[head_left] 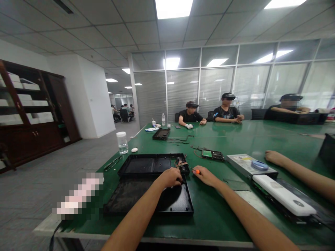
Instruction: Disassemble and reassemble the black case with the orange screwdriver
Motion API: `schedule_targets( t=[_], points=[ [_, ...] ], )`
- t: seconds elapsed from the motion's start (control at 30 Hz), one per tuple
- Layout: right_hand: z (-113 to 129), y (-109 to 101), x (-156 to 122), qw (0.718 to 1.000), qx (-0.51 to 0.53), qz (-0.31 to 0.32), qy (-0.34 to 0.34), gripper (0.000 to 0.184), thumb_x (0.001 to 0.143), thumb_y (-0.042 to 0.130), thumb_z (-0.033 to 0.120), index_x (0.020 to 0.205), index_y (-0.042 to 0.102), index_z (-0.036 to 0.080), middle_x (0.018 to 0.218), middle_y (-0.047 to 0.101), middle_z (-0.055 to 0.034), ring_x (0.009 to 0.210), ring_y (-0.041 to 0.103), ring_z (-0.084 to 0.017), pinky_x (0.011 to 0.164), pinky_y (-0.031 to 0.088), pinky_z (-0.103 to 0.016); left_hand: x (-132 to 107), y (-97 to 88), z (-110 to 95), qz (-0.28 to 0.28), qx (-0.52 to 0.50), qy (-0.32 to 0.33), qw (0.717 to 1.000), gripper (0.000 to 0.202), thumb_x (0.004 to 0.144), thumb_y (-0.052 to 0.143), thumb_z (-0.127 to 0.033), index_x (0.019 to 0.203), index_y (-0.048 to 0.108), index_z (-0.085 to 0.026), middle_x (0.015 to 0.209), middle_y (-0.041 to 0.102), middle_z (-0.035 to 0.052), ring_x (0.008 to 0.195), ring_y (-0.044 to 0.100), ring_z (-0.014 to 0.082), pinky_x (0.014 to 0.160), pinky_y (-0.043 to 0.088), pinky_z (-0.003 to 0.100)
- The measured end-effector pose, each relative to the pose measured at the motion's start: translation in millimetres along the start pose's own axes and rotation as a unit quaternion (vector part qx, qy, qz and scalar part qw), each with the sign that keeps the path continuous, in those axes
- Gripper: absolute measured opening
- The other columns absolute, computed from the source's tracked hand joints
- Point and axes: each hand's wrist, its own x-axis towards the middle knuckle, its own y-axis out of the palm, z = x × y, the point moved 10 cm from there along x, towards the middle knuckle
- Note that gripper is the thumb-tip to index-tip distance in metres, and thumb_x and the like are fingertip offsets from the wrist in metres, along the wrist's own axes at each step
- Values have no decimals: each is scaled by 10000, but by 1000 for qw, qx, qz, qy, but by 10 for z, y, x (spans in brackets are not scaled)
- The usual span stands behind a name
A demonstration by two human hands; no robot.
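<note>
Two black plastic casing halves lie in front of me, the farther half [146, 164] and the nearer half [128, 193], their edges close together. My left hand [169, 177] is over the border between them with its fingers curled closed; whatever they pinch is hidden. A bundle of wires and dark parts [181, 164] sits in the right end of the farther half, just beyond my left fingers. Right of the casing, my right hand [205, 177] is closed around a small screwdriver with an orange handle [197, 171], its thin shaft pointing left.
A green circuit board [207, 154] with wires lies beyond my right hand. At right are a metal box [246, 165] with a blue tape roll [260, 165], a white device [284, 195] and another person's arm [295, 169]. A jar [122, 143] and glasses [113, 163] are at left.
</note>
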Motion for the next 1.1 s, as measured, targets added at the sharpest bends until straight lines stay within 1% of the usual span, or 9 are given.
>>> schedule_targets(
  t=[0.17, 0.3, 0.37, 0.43, 0.5, 0.57, 0.7, 0.93, 1.1],
  points=[
    [3, -4, -13, 1000, 12, 4, 5, 214, 840, 403, 319, 765, 552, 184, 814, 568, -41, 779, 520, -157, 761, 413, -292, -4, 24, -38, 15, 30, -13, 999, 109, 766, 585, -282, 841, 661, -256, 902, 547, 19, 875, 509, 159, 909, 359, 345],
    [-11, -11, -11, 1000, 12, 6, 11, 214, 837, 406, 324, 778, 557, 184, 824, 573, -43, 783, 525, -160, 759, 414, -297, -18, -16, -93, 14, 29, -7, 999, 119, 795, 536, -230, 842, 645, -232, 917, 540, 26, 897, 498, 159, 933, 336, 352],
    [-11, -15, -8, 1000, 12, 6, 10, 215, 837, 407, 324, 778, 560, 185, 823, 575, -43, 786, 527, -163, 763, 414, -300, -17, -87, -129, -5, 11, 3, 1000, 142, 820, 487, -203, 834, 628, -204, 934, 545, 33, 918, 491, 157, 917, 348, 311],
    [-5, -18, -3, 1000, 10, 5, 6, 221, 839, 404, 323, 769, 562, 185, 820, 577, -43, 786, 528, -163, 763, 414, -301, -12, -176, -143, -39, -10, 3, 999, 157, 841, 443, -188, 853, 599, -179, 956, 552, 41, 931, 486, 150, 889, 362, 267],
    [-5, -27, 1, 1000, 5, 1, 6, 226, 840, 404, 323, 764, 564, 184, 814, 578, -43, 778, 529, -164, 757, 415, -302, -8, -217, -130, -65, -14, -10, 998, 146, 847, 429, -185, 888, 568, -169, 960, 559, 44, 926, 490, 152, 865, 371, 260],
    [2, -35, 6, 1000, 1, -2, 4, 231, 841, 403, 326, 758, 566, 183, 802, 576, -44, 761, 527, -165, 747, 417, -303, 2, -174, -123, -60, 4, -21, 998, 136, 844, 430, -181, 901, 553, -172, 932, 571, 44, 901, 504, 161, 858, 373, 291],
    [46, -33, 15, 1000, 9, 5, -4, 235, 837, 409, 318, 718, 563, 186, 796, 570, -45, 759, 519, -167, 756, 415, -309, 17, -38, -157, -24, 54, -18, 998, 142, 842, 418, -172, 862, 558, -165, 875, 581, 60, 863, 524, 183, 838, 384, 331],
    [85, -24, 19, 1000, 27, 11, 0, 196, 829, 424, 305, 737, 552, 189, 824, 566, -47, 790, 514, -170, 785, 411, -317, 26, -49, -184, -32, 99, -15, 994, 161, 839, 410, -173, 832, 568, -142, 860, 584, 90, 843, 534, 207, 800, 413, 355],
    [89, -37, 13, 1000, 28, 3, 5, 207, 838, 413, 322, 750, 545, 189, 835, 564, -46, 803, 517, -171, 785, 410, -316, 54, 10, -151, -16, 83, -11, 996, 162, 815, 454, -173, 764, 605, -149, 831, 597, 71, 815, 537, 193, 788, 420, 327]
  ],
)
